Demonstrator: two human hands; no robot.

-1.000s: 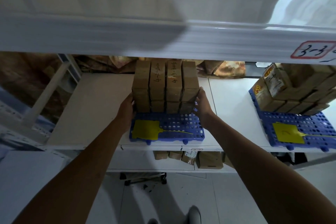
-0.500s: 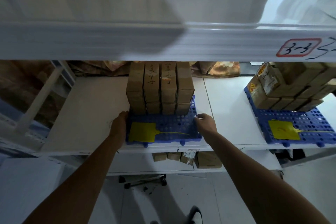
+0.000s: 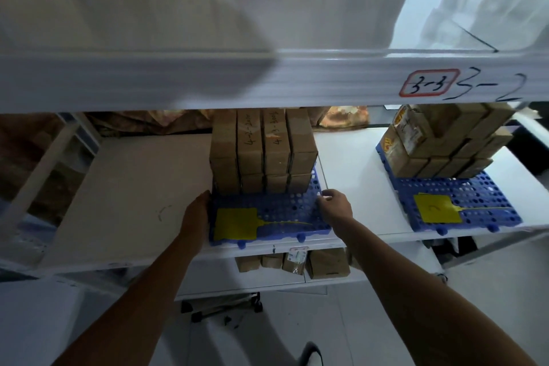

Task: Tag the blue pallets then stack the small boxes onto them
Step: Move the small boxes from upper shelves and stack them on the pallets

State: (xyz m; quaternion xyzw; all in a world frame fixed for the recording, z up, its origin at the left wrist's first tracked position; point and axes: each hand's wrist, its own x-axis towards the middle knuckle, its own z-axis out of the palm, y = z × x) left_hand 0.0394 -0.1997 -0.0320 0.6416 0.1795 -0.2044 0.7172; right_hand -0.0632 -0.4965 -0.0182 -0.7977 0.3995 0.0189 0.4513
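Note:
A blue perforated pallet [image 3: 285, 211] lies on the white middle shelf [image 3: 133, 187], with a yellow tag [image 3: 236, 223] on its front left. Several small brown boxes [image 3: 263, 151] stand stacked on its rear half. My left hand [image 3: 197, 212] presses against the pallet's left edge. My right hand [image 3: 335, 206] grips its right edge, fingers curled on the rim. A second blue pallet [image 3: 463, 202] to the right carries a yellow tag [image 3: 436, 207] marked "2" and its own stack of brown boxes [image 3: 439, 142].
A white shelf beam [image 3: 267, 80] crosses overhead, labelled "3-3" and "3-2". More brown boxes [image 3: 297, 260] sit on the lower shelf. A wheeled base [image 3: 222, 306] stands on the floor below. A white upright [image 3: 38, 175] slants at left.
Both hands have dropped from the sides of the box stack to the pallet's left and right edges. The stack stays in place on the pallet.

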